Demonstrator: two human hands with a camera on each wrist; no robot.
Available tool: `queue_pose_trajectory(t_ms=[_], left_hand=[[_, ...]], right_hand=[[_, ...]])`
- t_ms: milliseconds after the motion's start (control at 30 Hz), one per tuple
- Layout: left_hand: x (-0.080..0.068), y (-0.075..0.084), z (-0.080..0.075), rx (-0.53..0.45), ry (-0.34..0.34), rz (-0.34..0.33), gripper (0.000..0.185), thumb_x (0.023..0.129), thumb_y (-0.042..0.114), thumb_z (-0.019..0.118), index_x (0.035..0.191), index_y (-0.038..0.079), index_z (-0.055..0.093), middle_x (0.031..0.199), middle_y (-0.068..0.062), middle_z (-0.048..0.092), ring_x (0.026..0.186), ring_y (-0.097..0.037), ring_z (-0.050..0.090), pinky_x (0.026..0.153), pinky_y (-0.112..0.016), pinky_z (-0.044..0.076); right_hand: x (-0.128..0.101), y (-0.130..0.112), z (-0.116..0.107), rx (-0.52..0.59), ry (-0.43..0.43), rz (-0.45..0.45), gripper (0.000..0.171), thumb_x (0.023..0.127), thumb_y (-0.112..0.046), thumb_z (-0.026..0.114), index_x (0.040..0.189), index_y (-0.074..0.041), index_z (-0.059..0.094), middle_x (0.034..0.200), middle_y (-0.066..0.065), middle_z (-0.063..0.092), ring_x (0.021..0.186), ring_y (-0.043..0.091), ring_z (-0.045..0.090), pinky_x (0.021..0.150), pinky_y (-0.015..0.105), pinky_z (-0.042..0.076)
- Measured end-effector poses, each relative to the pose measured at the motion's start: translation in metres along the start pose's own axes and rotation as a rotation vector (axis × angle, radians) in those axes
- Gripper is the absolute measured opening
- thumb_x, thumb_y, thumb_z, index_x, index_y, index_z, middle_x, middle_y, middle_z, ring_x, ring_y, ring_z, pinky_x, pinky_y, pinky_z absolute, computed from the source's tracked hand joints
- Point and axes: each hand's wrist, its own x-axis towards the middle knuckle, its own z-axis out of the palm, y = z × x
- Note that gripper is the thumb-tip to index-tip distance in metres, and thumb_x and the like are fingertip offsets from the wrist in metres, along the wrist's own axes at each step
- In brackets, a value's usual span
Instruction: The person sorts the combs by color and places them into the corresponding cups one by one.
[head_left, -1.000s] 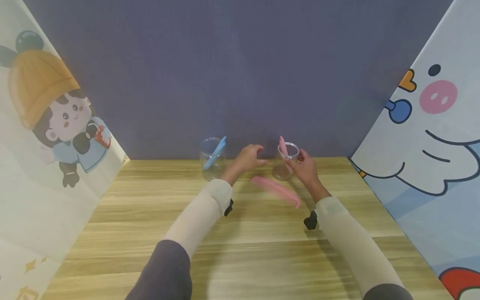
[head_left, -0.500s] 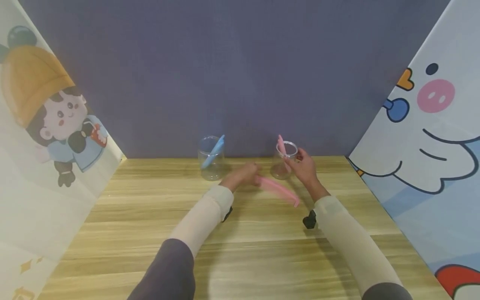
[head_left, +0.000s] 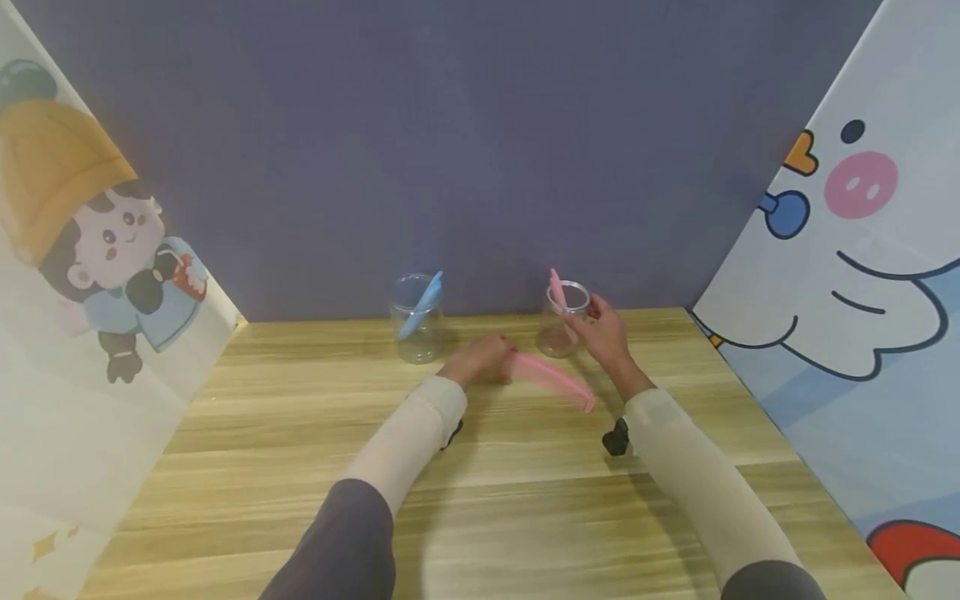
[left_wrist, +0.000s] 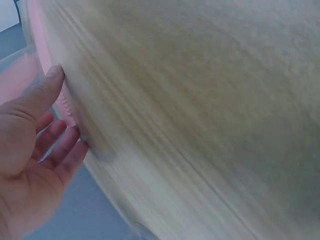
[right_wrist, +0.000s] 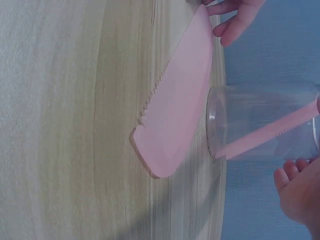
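Two cartoon-printed panels flank a dark purple back wall [head_left: 465, 142], one with a child in an orange hat [head_left: 82, 242] on the left and one with a pink-nosed white animal [head_left: 847, 275] on the right; no brand, label or readable writing shows on any of them or on the things below. Next in size is the pale wood-grain surface [head_left: 487, 517], and near its back edge stand two clear plastic jars: the left jar [head_left: 417, 321] holds a blue plastic comb [head_left: 420, 305], while the right jar [head_left: 562, 321] holds a pink one leaning on its rim. A second pink plastic comb [head_left: 551, 379] lies flat just in front of the right jar. A second ago the left hand [head_left: 480, 362] hovered above the surface between the jars; it has since dropped to the comb's left end, thumb and fingertips at its edge, so a pickup seems to be starting, though its grip has not closed around the comb. The right hand [head_left: 603, 333] remains at the right jar, fingers curled at its rim and steadying it.
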Motion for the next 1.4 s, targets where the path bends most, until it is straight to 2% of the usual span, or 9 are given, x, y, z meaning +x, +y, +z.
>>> queue_pose_trajectory(t_ms=[133,333,433,533,700,933,1033,1233,1400], left_hand=[[-0.003,0.001,-0.002,0.037,-0.001,-0.003,0.052,0.086,0.024,0.082,0.133,0.009,0.064,0.131,-0.011,0.066,0.122,-0.028,0.062,0.109,-0.04,0.051],[-0.006,0.005,-0.003,0.082,-0.009,-0.012,0.021,0.088,0.024,0.079,0.103,0.01,0.072,0.106,-0.007,0.069,0.104,-0.022,0.061,0.095,-0.036,0.055],[-0.004,0.005,-0.001,0.115,-0.009,-0.01,0.014,0.09,0.022,0.076,0.096,0.01,0.071,0.103,-0.006,0.068,0.101,-0.021,0.06,0.093,-0.035,0.055],[-0.002,0.004,0.003,0.125,-0.014,-0.003,0.012,0.091,0.021,0.073,0.097,0.011,0.071,0.106,-0.007,0.066,0.1,-0.02,0.06,0.09,-0.033,0.056],[-0.006,0.0,0.005,0.106,-0.019,0.044,0.022,0.093,0.023,0.073,0.109,0.008,0.071,0.109,-0.007,0.067,0.098,-0.02,0.063,0.09,-0.033,0.057],[-0.015,-0.004,0.003,-0.014,0.012,0.041,0.02,0.092,0.019,0.074,0.108,0.006,0.07,0.092,-0.003,0.066,0.079,-0.015,0.058,0.074,-0.028,0.056],[-0.016,-0.005,-0.001,-0.035,0.035,0.05,0.022,0.091,0.019,0.076,0.108,0.006,0.071,0.089,-0.002,0.068,0.075,-0.013,0.059,0.072,-0.027,0.056],[-0.016,-0.009,-0.004,-0.062,0.045,0.063,0.024,0.088,0.022,0.079,0.106,0.007,0.073,0.083,0.0,0.067,0.073,-0.012,0.056,0.072,-0.029,0.055],[-0.019,-0.013,-0.008,-0.133,0.049,0.052,0.031,0.086,0.022,0.083,0.112,0.008,0.073,0.086,0.0,0.067,0.078,-0.012,0.055,0.08,-0.032,0.054]], right_hand=[[0.0,-0.002,0.002,0.01,0.0,0.0,0.078,0.091,-0.037,0.076,0.152,-0.002,0.043,0.147,0.026,0.054,0.134,0.042,0.053,0.111,0.055,0.048],[0.001,-0.003,0.003,-0.008,0.005,-0.013,0.077,0.092,-0.035,0.076,0.151,0.001,0.043,0.146,0.028,0.053,0.134,0.043,0.053,0.111,0.055,0.048],[0.002,-0.004,0.004,-0.03,0.015,-0.014,0.077,0.091,-0.034,0.075,0.151,0.002,0.042,0.146,0.029,0.053,0.133,0.043,0.053,0.11,0.056,0.049],[0.002,-0.004,0.005,-0.045,0.02,-0.008,0.078,0.091,-0.033,0.075,0.152,0.003,0.041,0.146,0.029,0.051,0.133,0.044,0.052,0.11,0.057,0.048],[0.001,-0.003,0.009,-0.033,0.012,-0.014,0.078,0.092,-0.029,0.075,0.152,0.005,0.038,0.147,0.031,0.049,0.134,0.045,0.05,0.112,0.059,0.045],[0.001,-0.001,0.012,-0.024,0.021,-0.02,0.076,0.091,-0.029,0.076,0.151,0.004,0.041,0.146,0.03,0.05,0.133,0.044,0.051,0.112,0.059,0.045],[0.003,-0.001,0.013,-0.03,0.023,-0.014,0.079,0.091,-0.031,0.075,0.152,0.004,0.039,0.147,0.03,0.049,0.134,0.044,0.05,0.113,0.058,0.044],[0.003,-0.002,0.013,-0.029,0.033,-0.013,0.08,0.091,-0.034,0.076,0.151,0.006,0.039,0.146,0.031,0.049,0.133,0.045,0.049,0.112,0.059,0.044],[0.005,-0.003,0.013,-0.005,0.041,-0.025,0.078,0.09,-0.03,0.077,0.149,0.007,0.041,0.145,0.031,0.05,0.131,0.045,0.05,0.112,0.058,0.044]])
